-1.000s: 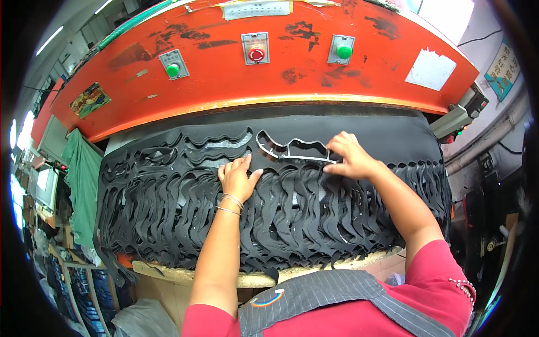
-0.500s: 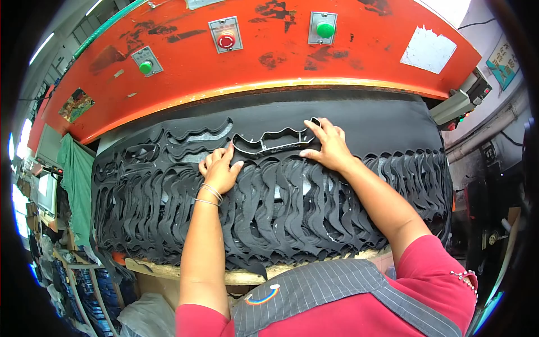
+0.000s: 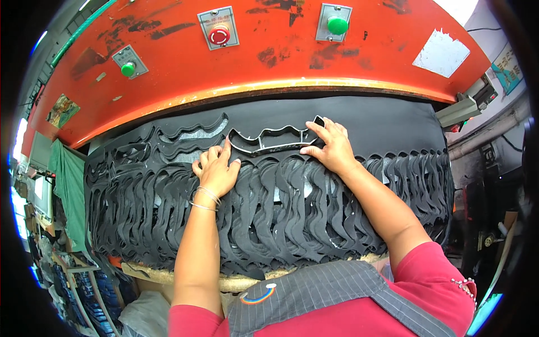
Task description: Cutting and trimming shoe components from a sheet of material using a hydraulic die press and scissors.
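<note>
A wavy metal cutting die (image 3: 281,147), open-framed with inner dividers, rests on a thick stack of black sheet material (image 3: 382,121). My right hand (image 3: 332,147) grips the die's right end, thumb on the near side and fingers over the far side. At the die's left end, my left hand (image 3: 218,171) touches it with an extended index fingertip. The left thumb is spread apart below the die, and the other fingers are bent over the cut material. Wavy cut-outs (image 3: 196,132) lie left of the die, and rows of curved black scraps (image 3: 292,208) hang together nearer me.
An orange machine beam (image 3: 269,62) spans the far side, with a red button (image 3: 219,35) and green buttons (image 3: 337,25). A green cloth (image 3: 67,185) hangs at left. The wooden table edge (image 3: 224,282) runs in front of me; a grey machine arm (image 3: 457,112) juts in at right.
The whole view has shifted slightly, with the orange beam's buttons now higher and farther apart. Both hands stay at the ends of the die, with the left index finger a little straighter.
</note>
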The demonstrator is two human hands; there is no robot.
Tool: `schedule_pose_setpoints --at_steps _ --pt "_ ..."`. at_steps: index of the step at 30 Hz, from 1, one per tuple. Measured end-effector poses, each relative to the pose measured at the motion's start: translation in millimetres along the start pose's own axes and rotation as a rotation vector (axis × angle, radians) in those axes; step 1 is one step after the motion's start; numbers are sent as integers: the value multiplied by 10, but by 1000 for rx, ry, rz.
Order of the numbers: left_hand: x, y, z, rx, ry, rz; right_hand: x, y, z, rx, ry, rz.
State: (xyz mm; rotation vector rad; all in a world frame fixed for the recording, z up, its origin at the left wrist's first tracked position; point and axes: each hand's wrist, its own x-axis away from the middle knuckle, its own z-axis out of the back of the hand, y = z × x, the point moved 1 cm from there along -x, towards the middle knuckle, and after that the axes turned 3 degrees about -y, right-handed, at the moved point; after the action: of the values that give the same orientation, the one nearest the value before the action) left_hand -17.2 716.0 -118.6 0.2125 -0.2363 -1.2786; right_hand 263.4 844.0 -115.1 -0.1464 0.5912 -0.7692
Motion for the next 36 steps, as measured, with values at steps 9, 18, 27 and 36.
schedule_pose_setpoints --at_steps 9,18,27,36 --pt "169 -43 66 -8 10 9 62 -257 207 18 -138 -68" --pt "1119 -773 1113 763 995 -144 353 -1403 1699 -167 787 171" --pt "895 -1350 2268 419 952 -200 -746 -1567 1792 380 997 197" --pt "2583 -301 831 508 432 -344 1494 -1967 1248 -104 77 444"
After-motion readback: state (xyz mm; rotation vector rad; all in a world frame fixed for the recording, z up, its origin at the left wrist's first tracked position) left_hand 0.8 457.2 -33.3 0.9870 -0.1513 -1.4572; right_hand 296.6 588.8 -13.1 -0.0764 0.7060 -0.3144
